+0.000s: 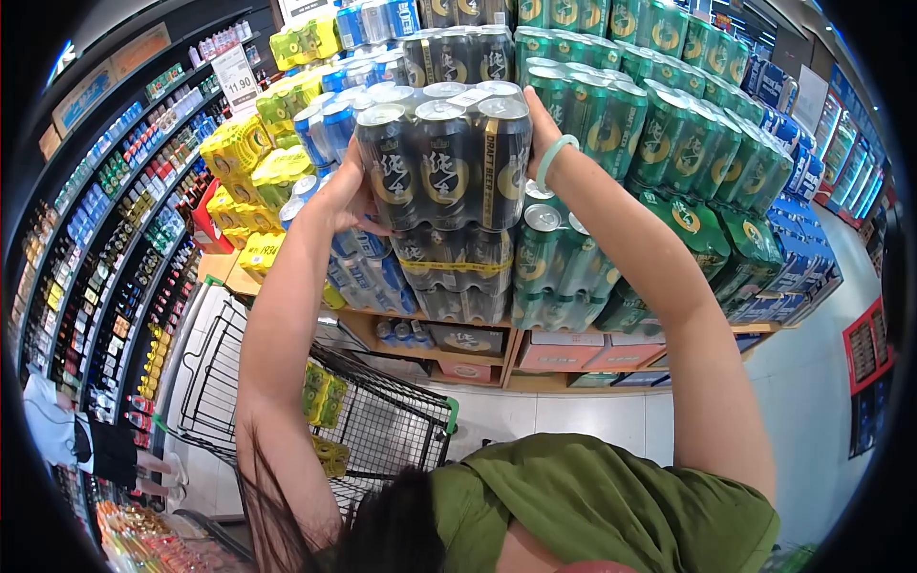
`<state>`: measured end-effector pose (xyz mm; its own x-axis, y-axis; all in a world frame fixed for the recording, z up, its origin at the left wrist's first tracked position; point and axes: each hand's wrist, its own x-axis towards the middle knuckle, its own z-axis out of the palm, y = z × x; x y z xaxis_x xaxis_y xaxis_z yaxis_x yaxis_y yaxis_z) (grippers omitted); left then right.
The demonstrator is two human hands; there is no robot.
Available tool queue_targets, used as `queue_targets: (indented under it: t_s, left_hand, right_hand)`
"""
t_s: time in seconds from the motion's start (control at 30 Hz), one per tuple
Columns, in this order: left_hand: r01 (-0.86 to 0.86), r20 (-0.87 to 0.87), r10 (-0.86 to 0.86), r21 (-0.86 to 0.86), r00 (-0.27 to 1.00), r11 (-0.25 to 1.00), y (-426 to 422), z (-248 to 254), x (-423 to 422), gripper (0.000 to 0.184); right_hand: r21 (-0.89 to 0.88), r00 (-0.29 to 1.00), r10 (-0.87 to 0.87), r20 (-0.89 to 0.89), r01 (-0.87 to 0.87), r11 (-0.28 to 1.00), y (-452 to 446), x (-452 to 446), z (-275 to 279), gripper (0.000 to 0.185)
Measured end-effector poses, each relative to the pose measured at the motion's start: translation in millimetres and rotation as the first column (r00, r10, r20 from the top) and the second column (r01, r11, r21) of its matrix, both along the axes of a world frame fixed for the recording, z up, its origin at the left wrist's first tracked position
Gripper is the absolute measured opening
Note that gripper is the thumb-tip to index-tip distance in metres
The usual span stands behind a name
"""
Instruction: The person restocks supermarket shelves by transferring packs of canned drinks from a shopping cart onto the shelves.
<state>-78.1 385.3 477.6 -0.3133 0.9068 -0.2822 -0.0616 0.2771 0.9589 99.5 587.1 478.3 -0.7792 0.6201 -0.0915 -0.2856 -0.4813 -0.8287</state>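
Between my two hands is a shrink-wrapped pack of black beer cans (pixel 444 162), upright, at the front of a stack of similar packs. My left hand (pixel 355 196) grips the pack's left side, fingers curled around its lower edge. On the right side my right hand (pixel 543 129) presses against the pack near its top, a pale green bangle on the wrist. Directly below sits another black can pack (pixel 454 263) with a yellow band. Green can packs (pixel 587 110) stand close to my right hand, and blue cans (pixel 334 119) are beside my left.
A shopping cart (pixel 215 358) with yellow-green can packs (pixel 325 396) in it stands at lower left. Yellow packs (pixel 234 153) and a price sign (pixel 236 78) are left of the stack. Bottle shelves (pixel 105 239) line the left, where another person (pixel 81 435) stands.
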Motion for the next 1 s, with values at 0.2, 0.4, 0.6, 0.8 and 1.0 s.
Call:
queue_targets:
  t_s: [0.2,0.4,0.6,0.8,1.0]
  left_hand:
    - [0.044,-0.085,-0.048,-0.047,0.995,0.998,2.4,-7.0,-14.5,0.109]
    - [-0.042,-0.165,0.035,-0.036,0.986,0.998,4.1,-7.0,-12.9,0.114]
    - [-0.095,-0.19,0.088,-0.031,0.978,0.995,6.7,-11.4,-20.1,0.108]
    - [-0.298,-0.285,0.297,0.042,0.911,0.954,1.7,-11.1,-2.5,0.095]
    - [-0.401,-0.332,0.401,0.072,0.854,0.913,11.1,-19.5,-16.3,0.086]
  right_hand:
    - [0.024,1.0,-0.026,0.016,0.026,0.999,6.6,-4.5,-3.8,0.069]
    - [0.035,0.997,-0.049,0.064,0.047,0.998,1.2,-1.5,0.6,0.067]
    - [0.035,0.996,-0.075,0.047,0.073,0.997,-2.6,-0.8,1.4,0.064]
    - [0.051,0.996,-0.09,-0.005,0.09,0.995,-6.3,-1.7,-0.6,0.061]
    - [0.112,0.995,-0.1,0.013,0.098,0.989,-16.1,3.5,-3.3,0.064]
